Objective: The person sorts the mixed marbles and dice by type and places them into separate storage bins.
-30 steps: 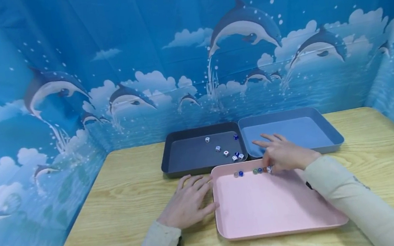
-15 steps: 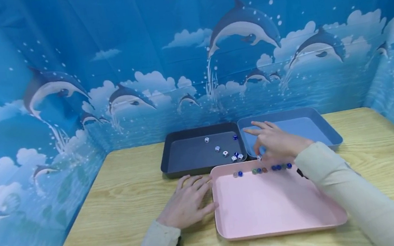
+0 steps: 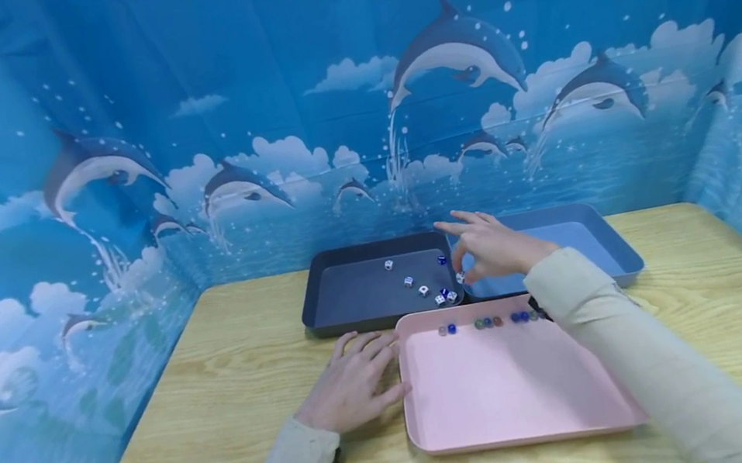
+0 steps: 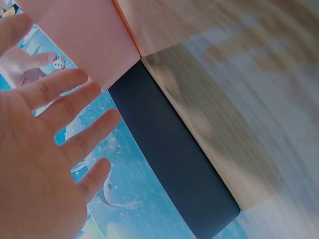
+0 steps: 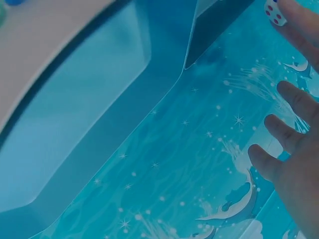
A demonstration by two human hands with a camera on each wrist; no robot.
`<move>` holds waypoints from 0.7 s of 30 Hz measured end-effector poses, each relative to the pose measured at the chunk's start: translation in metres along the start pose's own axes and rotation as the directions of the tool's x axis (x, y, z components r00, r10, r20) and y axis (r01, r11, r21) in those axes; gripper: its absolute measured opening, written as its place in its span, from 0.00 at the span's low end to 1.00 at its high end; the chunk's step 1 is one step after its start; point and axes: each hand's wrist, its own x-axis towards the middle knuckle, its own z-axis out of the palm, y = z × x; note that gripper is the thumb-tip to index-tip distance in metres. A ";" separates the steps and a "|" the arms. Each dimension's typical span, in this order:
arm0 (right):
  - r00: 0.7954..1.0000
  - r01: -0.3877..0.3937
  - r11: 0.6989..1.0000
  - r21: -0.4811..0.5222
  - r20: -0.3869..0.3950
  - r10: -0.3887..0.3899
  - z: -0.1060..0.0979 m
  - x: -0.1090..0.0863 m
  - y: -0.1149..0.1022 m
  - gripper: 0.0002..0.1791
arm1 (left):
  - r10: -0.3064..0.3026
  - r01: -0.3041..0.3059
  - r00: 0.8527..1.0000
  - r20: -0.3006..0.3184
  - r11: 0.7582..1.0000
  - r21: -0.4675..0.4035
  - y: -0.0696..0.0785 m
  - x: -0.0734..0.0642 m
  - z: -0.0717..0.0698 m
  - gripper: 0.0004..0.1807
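Note:
My right hand (image 3: 496,248) pinches a white die (image 3: 461,277) between thumb and index finger, its other fingers spread out. It is over the left side of the blue tray (image 3: 584,246), close to the black tray. Red pips show on the held die (image 5: 275,14) in the right wrist view. Several white and blue dice lie in the black tray (image 3: 351,293), mostly toward its right end. Along the far edge of the pink tray (image 3: 519,392), several glass marbles (image 3: 488,322) sit in small groups. My left hand (image 3: 356,384) has its fingers spread, fingertips at the pink tray's left rim.
All the trays rest on a wood-grain table (image 3: 223,392), black and blue side by side at the back, pink in front. A dolphin-printed curtain (image 3: 299,116) rises behind the table and along both sides. My right sleeve (image 3: 639,345) crosses the pink tray's right side.
My right hand has carried the die from the pink tray's far edge up and leftward, toward the black tray. Marbles it had covered came into view. The left hand has stayed in place.

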 end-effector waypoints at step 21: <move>0.973 -0.199 0.979 0.037 0.128 0.193 -0.005 0.048 0.009 0.06 | 0.012 -0.012 1.000 -0.013 1.000 0.012 0.000 -0.001 0.000 0.31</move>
